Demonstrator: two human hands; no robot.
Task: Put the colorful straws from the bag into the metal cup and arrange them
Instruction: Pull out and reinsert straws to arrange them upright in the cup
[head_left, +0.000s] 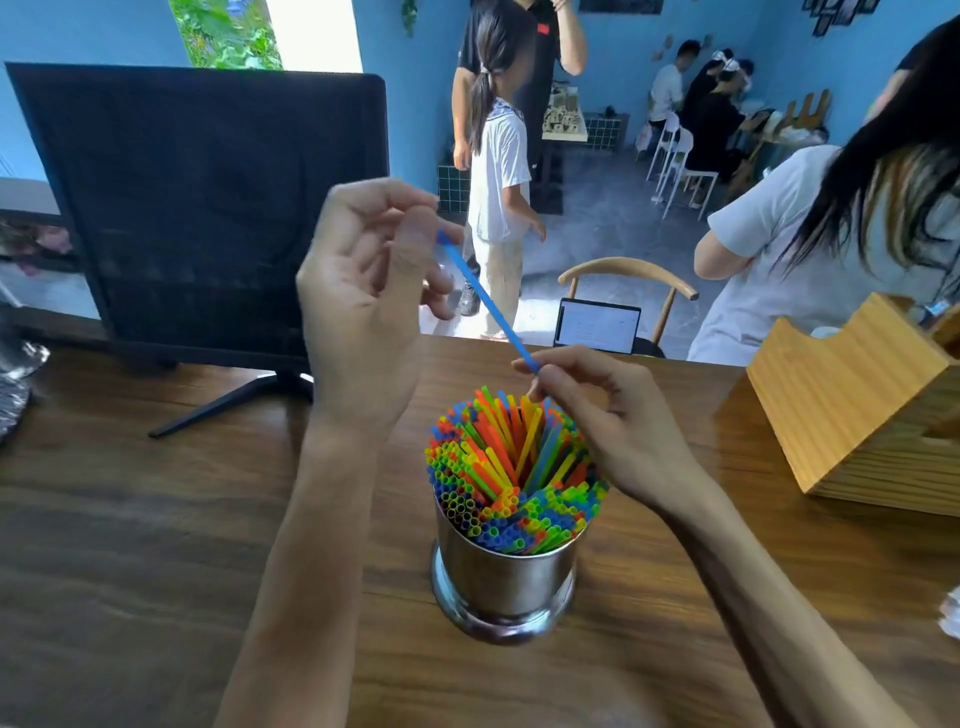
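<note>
A metal cup (503, 582) stands on the wooden table (130, 519), packed with several colorful straws (511, 467) that fan out above its rim. A single blue straw (485, 299) slants in the air above the cup. My left hand (369, 296) pinches its upper end, raised above and left of the cup. My right hand (618, 421) pinches its lower end just over the cup's far right rim. No bag shows in the view.
A black monitor (208, 208) on a stand sits at the back left. A wooden box (857, 405) stands at the right. A person in a white shirt (769, 260) leans in behind the table's far right edge; a chair (628, 275) and tablet (597, 325) are beyond it.
</note>
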